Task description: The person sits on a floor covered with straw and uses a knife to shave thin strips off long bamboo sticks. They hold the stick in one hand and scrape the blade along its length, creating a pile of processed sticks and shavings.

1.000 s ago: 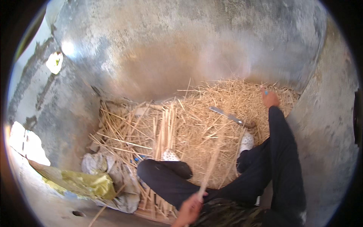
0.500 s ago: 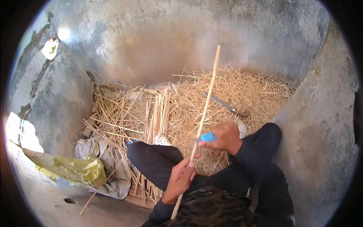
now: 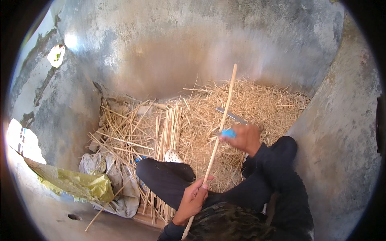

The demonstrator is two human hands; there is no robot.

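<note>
A long pale wooden stick (image 3: 212,160), perhaps split bamboo, slants up and away from my lap. My left hand (image 3: 193,200) is wrapped round its lower part, with the thumb on top. In my right hand (image 3: 247,138) is a blue-handled knife (image 3: 228,133), held across the stick at about mid-length. Its short blade is blurred and seems to touch the stick. Past the stick, a second, long-bladed knife (image 3: 233,115) lies on the shavings, its handle end mostly hidden behind my right hand.
Curled shavings (image 3: 273,105) cover the floor ahead. Several cut sticks (image 3: 171,126) lie in a bundle left of them, with loose sticks (image 3: 120,130) further left. A yellow sack (image 3: 88,182) and grey cloth (image 3: 130,197) lie at left. Concrete walls (image 3: 181,44) enclose the spot.
My right hand and the blue-handled knife have moved further up the stick, away from me. The stick's far end sits lower in view. The hand now covers the second knife's handle.
</note>
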